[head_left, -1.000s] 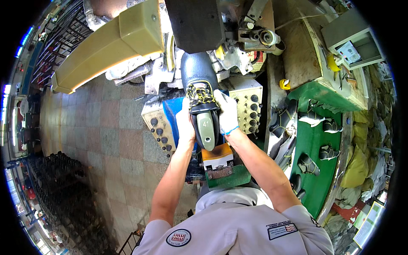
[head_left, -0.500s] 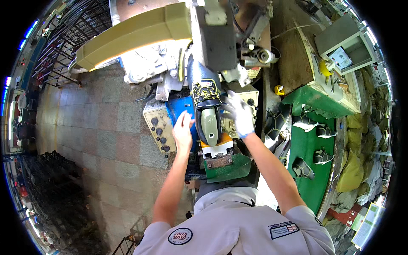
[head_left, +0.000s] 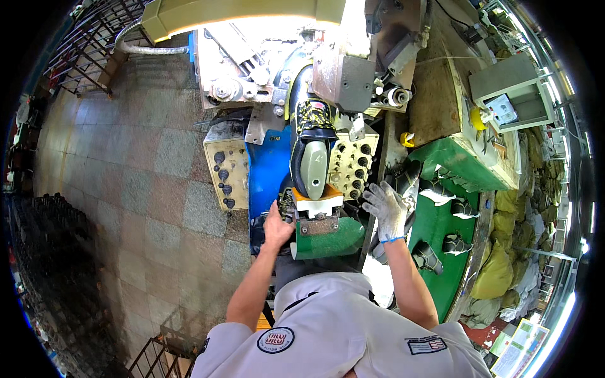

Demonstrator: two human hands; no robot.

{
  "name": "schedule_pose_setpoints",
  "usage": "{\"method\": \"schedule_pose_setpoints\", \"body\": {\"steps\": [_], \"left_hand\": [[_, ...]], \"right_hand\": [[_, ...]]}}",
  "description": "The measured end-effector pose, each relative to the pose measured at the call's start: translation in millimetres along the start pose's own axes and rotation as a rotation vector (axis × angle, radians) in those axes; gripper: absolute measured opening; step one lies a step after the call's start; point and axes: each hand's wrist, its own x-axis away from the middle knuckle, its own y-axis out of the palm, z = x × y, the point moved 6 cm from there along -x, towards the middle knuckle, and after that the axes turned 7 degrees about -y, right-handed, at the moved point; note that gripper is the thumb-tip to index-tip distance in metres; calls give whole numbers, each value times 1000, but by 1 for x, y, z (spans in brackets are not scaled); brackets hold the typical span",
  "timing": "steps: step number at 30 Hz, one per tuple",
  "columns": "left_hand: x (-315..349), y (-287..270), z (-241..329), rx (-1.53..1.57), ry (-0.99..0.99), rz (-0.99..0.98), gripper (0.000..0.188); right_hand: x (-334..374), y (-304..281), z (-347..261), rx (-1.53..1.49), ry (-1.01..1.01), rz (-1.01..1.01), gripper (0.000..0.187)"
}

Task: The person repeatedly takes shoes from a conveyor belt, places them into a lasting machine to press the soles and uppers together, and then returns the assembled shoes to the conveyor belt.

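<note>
A dark shoe upper with black-and-yellow laces (head_left: pixel 315 118) is clamped toe-first in the machine. The grey-green last (head_left: pixel 314 167) inside it points towards me, its heel end on an orange-and-white support (head_left: pixel 318 200). Below and left of it, my left hand (head_left: pixel 277 228) is bare and closed round a second dark laced shoe (head_left: pixel 286 205), mostly hidden by the hand and machine. My right hand (head_left: pixel 387 211), in a whitish glove with a blue cuff, is open with fingers spread, right of the support, holding nothing.
Knobbed control panels (head_left: pixel 225 173) flank the blue plate (head_left: pixel 268 167). A green curved guard (head_left: pixel 331 239) juts towards me below the support. To the right, several shoes lie on a green surface (head_left: pixel 435 223) beside a wooden bench (head_left: pixel 441 101). Dark racks (head_left: pixel 57 264) stand at left.
My left hand has dropped from beside the clamped shoe to the second shoe lower down. My right hand has moved away from the clamped shoe, right and towards me. The view has shifted.
</note>
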Motion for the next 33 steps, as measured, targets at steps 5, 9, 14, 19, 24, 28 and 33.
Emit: {"method": "schedule_pose_setpoints", "body": {"steps": [5, 9, 14, 19, 24, 28, 33], "left_hand": [[25, -79, -5, 571, -378, -334, 47], [64, -170, 4, 852, -341, -268, 47], [111, -200, 127, 1389, -218, -591, 64], [122, -102, 189, 1161, -182, -634, 41], [118, -80, 299, 652, 226, -276, 44], [122, 4, 362, 789, 248, -729, 58], [151, 101, 392, 714, 18, -968, 49]], "right_hand": [[4, 18, -17, -21, -27, -107, 60], [32, 45, -36, -79, -27, -236, 64], [70, 114, -46, -298, -29, -628, 88], [88, 123, -68, -691, 75, -341, 85], [61, 25, -95, -628, 122, -322, 73], [67, -37, -92, -868, 176, -235, 62], [63, -134, -88, -746, -44, -44, 39]]}}
